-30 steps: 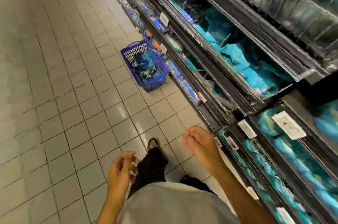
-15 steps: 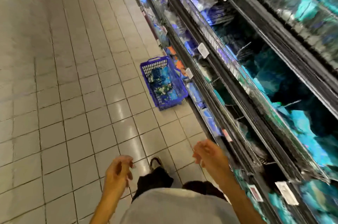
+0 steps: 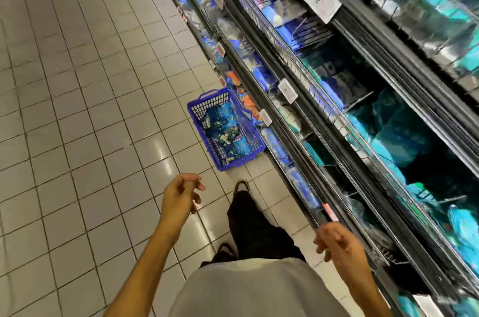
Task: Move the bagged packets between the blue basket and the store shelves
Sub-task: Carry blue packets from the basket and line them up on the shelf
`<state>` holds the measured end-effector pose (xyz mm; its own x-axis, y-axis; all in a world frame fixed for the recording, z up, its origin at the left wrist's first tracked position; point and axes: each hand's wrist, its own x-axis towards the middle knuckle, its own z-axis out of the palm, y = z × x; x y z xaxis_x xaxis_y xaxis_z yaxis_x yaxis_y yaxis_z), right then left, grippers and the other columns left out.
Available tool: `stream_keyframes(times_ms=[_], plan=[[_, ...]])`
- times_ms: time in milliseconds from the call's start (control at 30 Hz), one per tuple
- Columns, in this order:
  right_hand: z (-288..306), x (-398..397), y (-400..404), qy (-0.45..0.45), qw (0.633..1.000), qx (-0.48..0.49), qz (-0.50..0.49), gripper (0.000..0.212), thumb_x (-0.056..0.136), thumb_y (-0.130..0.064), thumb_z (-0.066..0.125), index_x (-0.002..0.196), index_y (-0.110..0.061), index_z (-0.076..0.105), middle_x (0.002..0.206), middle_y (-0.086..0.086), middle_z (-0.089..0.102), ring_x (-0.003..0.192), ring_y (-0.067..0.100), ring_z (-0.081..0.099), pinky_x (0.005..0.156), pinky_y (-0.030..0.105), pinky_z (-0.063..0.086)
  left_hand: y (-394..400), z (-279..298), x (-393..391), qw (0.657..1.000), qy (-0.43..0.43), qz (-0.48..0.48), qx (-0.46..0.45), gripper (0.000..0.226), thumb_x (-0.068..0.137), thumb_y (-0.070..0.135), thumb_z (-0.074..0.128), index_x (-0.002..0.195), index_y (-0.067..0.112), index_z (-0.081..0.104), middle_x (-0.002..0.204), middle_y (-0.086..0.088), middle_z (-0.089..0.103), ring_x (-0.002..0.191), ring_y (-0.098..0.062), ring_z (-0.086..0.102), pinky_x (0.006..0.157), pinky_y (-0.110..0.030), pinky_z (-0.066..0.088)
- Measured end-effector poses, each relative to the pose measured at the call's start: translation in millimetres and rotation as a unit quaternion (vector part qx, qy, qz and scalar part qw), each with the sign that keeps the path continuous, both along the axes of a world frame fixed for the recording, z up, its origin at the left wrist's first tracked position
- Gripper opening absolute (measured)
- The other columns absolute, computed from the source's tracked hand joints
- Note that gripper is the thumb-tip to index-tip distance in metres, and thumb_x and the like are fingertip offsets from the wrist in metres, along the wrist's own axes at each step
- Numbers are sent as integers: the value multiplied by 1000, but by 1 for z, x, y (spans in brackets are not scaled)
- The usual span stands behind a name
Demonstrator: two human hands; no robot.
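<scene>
Blue basket (image 3: 225, 132) on the tiled floor (image 3: 77, 109), set against the foot of the store shelves (image 3: 324, 114); it holds a loose pile of blue bagged packets (image 3: 225, 135). Shelf tiers carry blue and teal bagged goods (labels blurred) behind white price tags (image 3: 322, 1). Left hand (image 3: 181, 193) and right hand (image 3: 337, 244) both hang loosely curled and hold nothing, near the basket but apart from it. One shoe (image 3: 241, 185) points toward the basket.

A blue basket (image 3: 225, 132) sits on the floor against the shelves (image 3: 337, 119), holding a loose pile of blue packets (image 3: 223, 130).
</scene>
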<state>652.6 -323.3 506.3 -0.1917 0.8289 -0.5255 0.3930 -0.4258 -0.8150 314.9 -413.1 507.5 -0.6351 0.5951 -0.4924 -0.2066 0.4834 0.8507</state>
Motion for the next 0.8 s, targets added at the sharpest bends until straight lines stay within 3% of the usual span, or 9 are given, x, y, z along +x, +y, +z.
stream_keyframes(times_ms=[100,200,367,500,633,800], plan=[[-23,-20,46,-23,999,-25,7,14,97,0,59,85,-1,67,63,9,68,48,11,57,39,20,38,28,1,-21,1000,9,9,-19,21,106,14,46,101,8,66,89,-9,69,64,-20,57,51,-28,42],[-43,-49,99,-26,998,-61,18,14,98,1,57,87,-5,64,69,15,68,51,16,57,43,24,37,46,3,-36,999,13,28,-42,22,106,20,47,98,12,66,85,-5,71,63,-17,59,52,-29,43],[-49,-127,164,-2,994,-47,102,19,101,-5,54,83,-8,60,57,1,59,49,18,47,40,16,35,63,7,-65,991,19,95,-88,21,106,22,49,100,13,67,89,-9,72,65,-19,60,53,-31,46],[-41,-200,204,19,986,-62,151,27,98,11,47,81,-6,60,51,-3,60,43,2,52,40,13,37,69,9,-88,983,25,151,-100,20,105,22,50,101,12,67,90,-10,71,62,-15,61,50,-24,47],[-33,-274,224,45,976,-48,209,28,97,9,52,80,-11,63,58,-2,63,56,15,53,56,27,40,76,4,-114,977,28,184,-105,18,104,20,52,101,12,67,89,-10,71,58,-11,62,48,-22,47],[-24,-347,240,37,972,-36,230,21,97,6,52,84,-8,63,70,9,67,47,3,55,44,13,39,91,-6,-161,978,24,181,-100,20,105,19,50,99,12,68,88,-11,71,63,-19,61,49,-24,47]])
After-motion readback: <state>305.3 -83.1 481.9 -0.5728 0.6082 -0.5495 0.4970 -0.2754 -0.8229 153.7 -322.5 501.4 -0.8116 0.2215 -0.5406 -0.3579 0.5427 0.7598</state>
